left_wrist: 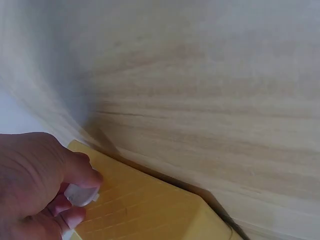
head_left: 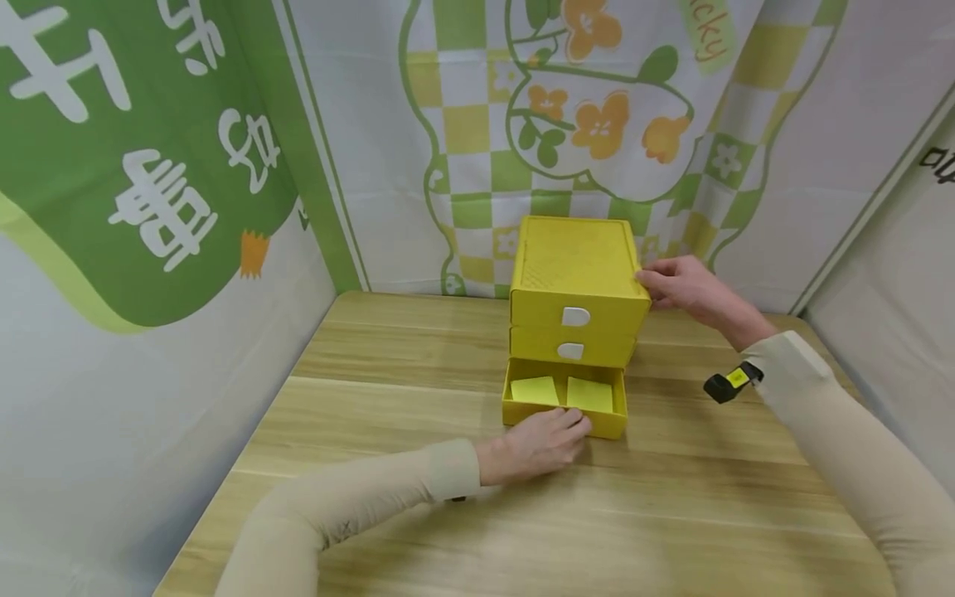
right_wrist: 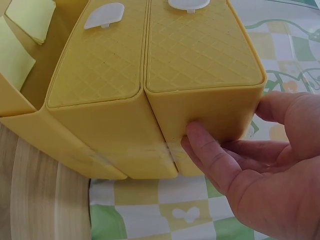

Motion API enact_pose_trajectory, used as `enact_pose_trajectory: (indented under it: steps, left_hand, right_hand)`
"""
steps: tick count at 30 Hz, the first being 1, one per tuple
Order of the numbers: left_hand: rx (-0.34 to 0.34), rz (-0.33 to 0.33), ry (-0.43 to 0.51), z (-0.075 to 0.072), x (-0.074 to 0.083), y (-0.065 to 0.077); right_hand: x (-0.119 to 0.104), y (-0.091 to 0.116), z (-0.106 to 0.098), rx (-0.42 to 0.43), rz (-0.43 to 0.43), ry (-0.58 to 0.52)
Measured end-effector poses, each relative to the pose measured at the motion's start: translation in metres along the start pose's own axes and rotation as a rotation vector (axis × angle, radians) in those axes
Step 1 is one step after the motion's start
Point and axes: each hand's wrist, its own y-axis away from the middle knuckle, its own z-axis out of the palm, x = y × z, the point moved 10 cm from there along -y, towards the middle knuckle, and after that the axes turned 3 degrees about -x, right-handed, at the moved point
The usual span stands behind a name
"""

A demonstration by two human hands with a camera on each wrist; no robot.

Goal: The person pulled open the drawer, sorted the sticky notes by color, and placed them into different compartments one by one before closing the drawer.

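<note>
A yellow drawer cabinet stands upright against the back curtain. Its bottom drawer is pulled out, and two pads of yellow sticky notes lie side by side in it. At the drawer's front, my left hand pinches a white pull tab between thumb and fingers, as the left wrist view shows. My right hand rests against the cabinet's upper right side. In the right wrist view its fairly straight fingers touch the side wall, with the thumb near the top edge.
Two upper drawers, each with a white tab, are closed. The wooden table extends around the cabinet. Patterned fabric hangs right behind it, and a green and white panel borders the left. A black strap device hangs at the right wrist.
</note>
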Motion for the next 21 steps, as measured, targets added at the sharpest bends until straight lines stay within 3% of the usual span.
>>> enact_pose_trajectory:
  steps: [14,21]
  left_hand:
    - [-0.01,-0.091,0.073,0.02,-0.023,-0.024]
    - [-0.073,-0.112,0.083,0.03,-0.029,-0.035]
  right_hand:
    - [0.001,0.0,0.0,-0.012,0.002,-0.011]
    - [0.003,0.001,0.0,-0.01,-0.002,-0.031]
